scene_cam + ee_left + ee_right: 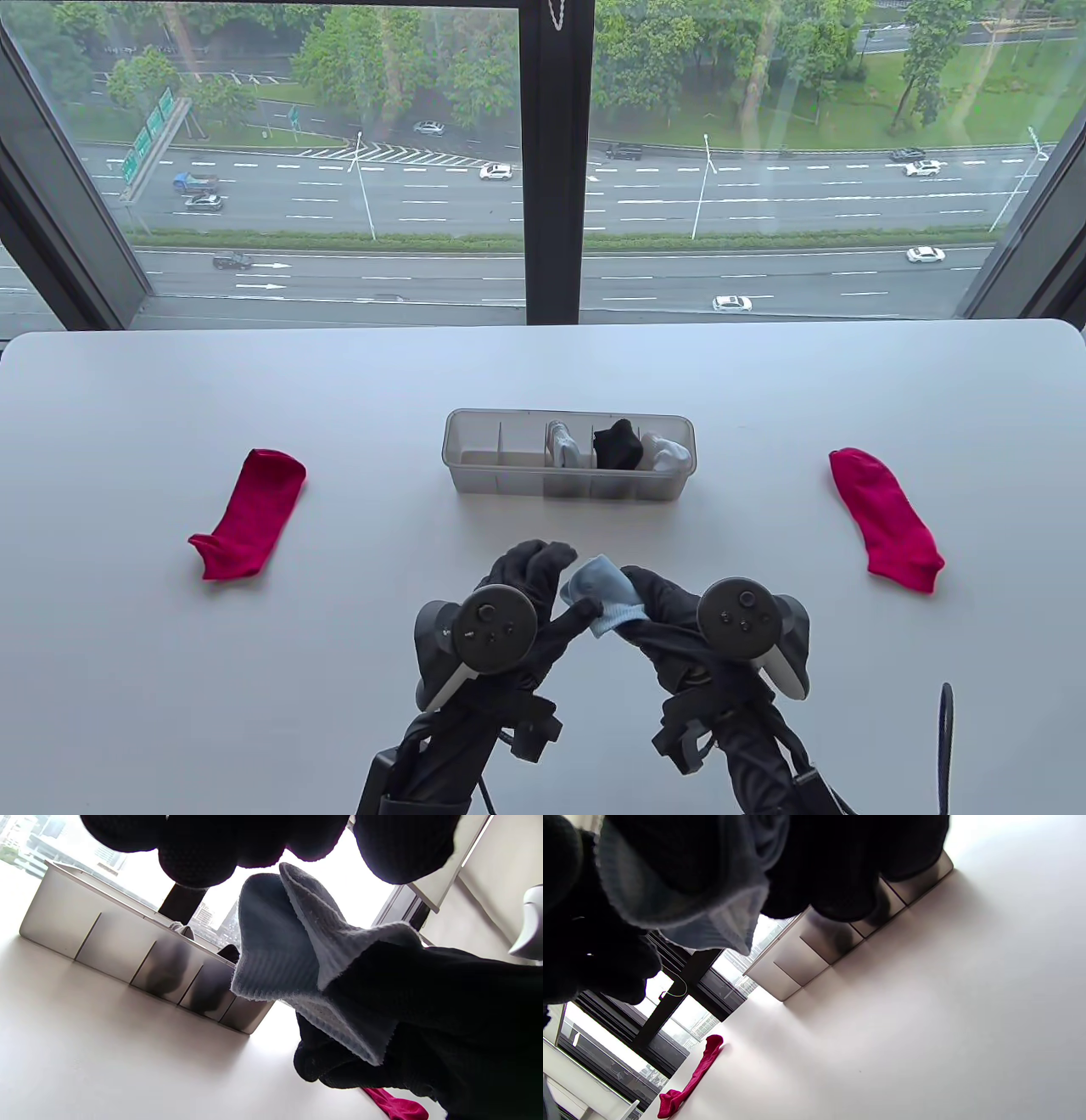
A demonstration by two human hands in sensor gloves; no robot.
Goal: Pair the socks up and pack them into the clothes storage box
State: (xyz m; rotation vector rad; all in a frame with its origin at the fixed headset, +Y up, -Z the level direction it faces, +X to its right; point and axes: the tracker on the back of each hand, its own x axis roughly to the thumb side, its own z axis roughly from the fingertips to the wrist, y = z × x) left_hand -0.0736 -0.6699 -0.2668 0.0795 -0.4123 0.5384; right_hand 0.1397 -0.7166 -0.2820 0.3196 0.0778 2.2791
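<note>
The light blue sock bundle (604, 601) sits raised off the white table (254, 679), caught between both hands right at the near centre. The left hand (519, 594) has its fingers curled over the bundle's top and left side, thumb pinching in from below; the right hand (670, 624) grips it from the right, fingers wrapped into the cloth. In the left wrist view the ribbed cuff (275, 959) flares open, folded back over the rest, so this looks like the rolling-up of a pair, nearly done by my read.

Now the key line: the clothes storage box (570, 488) lies straight ahead of the hands, away from the person, its long axis running left to right across the table. Neither hand is clearly nearer; the bundle hangs just about opposite the box's middle. The free slots are on the box's left half, so the coming move should head forward and a touch left.

The count: five compartments, I make it. Three filled at the right: a white-and-grey pair (562, 443), a black pair (618, 446), a white pair (667, 454). Two left ones are bare.

Out wide, two red socks lie flat and well apart: one far left (250, 515), one far right (884, 519). One blue bundle, two hands, one box.
</note>
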